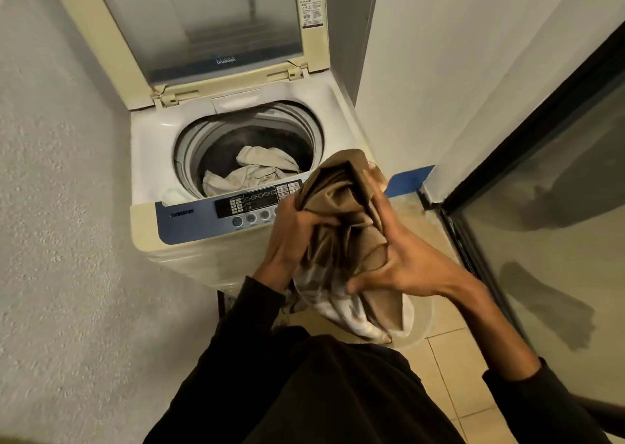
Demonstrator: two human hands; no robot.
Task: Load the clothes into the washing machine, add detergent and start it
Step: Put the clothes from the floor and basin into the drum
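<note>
Fingers of left hand (pixel 293 237) and right hand (pixel 399 254) curl tight round a bunched brown and white cloth bundle (pixel 341 234), gripped between both palms; open-lidded cream top-loading washing machine (pixel 159 159) stands beyond the fingertips.

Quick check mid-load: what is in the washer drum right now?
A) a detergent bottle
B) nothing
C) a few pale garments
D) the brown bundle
C: pale garments lie in the drum, while both hands, left hand and right hand, hold the brown bundle in front of the washer.
</note>
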